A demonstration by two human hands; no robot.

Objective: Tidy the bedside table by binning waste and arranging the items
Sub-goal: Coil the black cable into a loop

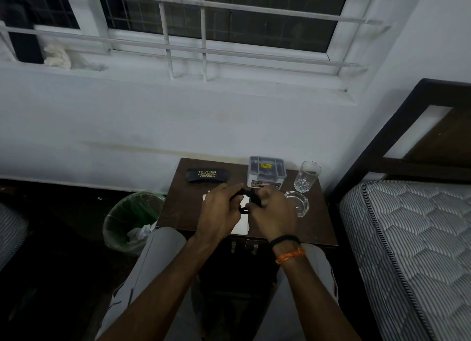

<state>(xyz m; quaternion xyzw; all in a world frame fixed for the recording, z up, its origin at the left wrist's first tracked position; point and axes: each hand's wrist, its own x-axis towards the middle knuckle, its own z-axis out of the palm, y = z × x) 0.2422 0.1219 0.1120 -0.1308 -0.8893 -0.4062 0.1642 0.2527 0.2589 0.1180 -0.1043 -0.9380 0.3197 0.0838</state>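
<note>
Two hands [244, 208] around one black cord [251, 196]; beyond, one glass [307, 176], one ashtray [298, 201].

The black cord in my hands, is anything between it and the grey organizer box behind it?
Nothing visible. Both hands, left hand and right hand, hold the black cord just in front of the organizer box; the glass and ashtray sit off to the right.

We hold both hands close together, left hand [220, 209] & right hand [271, 210], fingers curled, forearms converging.
</note>
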